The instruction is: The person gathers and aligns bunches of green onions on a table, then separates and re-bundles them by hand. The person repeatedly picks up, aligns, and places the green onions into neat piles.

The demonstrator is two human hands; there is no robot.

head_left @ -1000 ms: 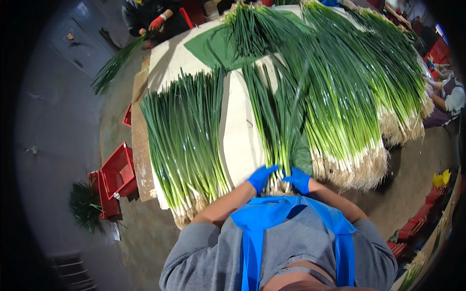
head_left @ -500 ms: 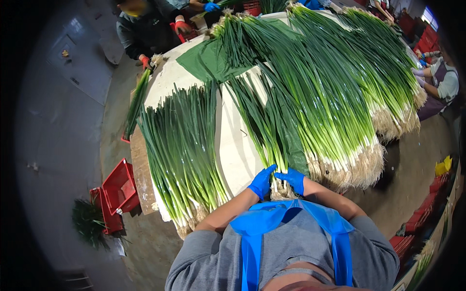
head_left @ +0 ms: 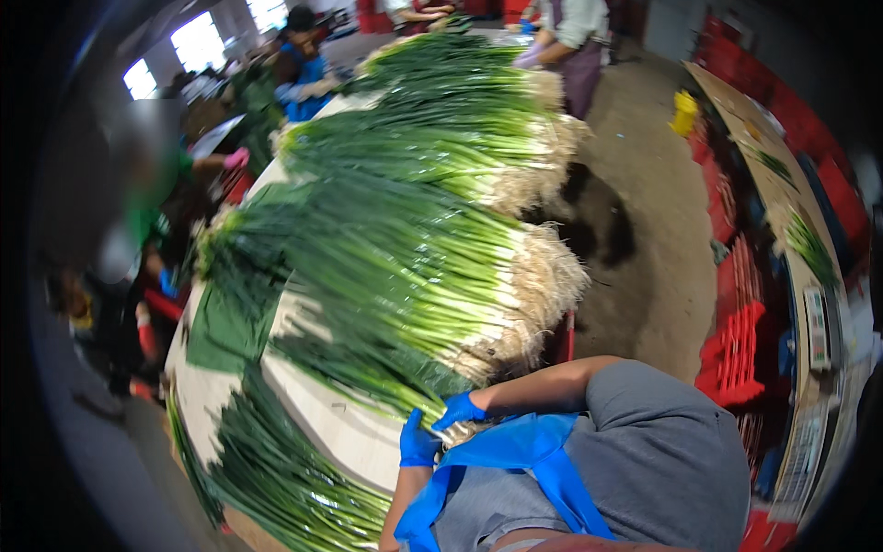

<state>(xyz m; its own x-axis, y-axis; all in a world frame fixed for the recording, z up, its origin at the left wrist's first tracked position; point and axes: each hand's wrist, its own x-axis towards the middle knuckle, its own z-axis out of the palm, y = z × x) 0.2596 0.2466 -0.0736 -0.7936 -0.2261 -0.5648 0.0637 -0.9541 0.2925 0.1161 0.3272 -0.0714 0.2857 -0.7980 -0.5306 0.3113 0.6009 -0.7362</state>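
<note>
At the near edge of the table, my left hand (head_left: pixel 419 443) and my right hand (head_left: pixel 459 411), both in blue gloves, close around the root end of a small bunch of green onions (head_left: pixel 368 379). Its dark leaves lie on the table, pointing away to the left; its roots are partly hidden against my blue apron (head_left: pixel 515 443). Just beyond my right hand lies a thick row of green onions (head_left: pixel 405 267), pale roots hanging toward the right edge. Left of my left hand, another row of green onions (head_left: pixel 294 469) is spread out.
The pale table (head_left: pixel 317 419) carries a green cloth (head_left: pixel 225 322) and a farther row of green onions (head_left: pixel 432 152). Red crates (head_left: pixel 736 322) and a long shelf (head_left: pixel 805 276) line the right side. A co-worker in an apron (head_left: pixel 579 55) stands at the far end; others work along the left.
The whole view has swung to the right, bringing the shelf and crates into sight. My hands stay on the bunch, which appears to have moved little.
</note>
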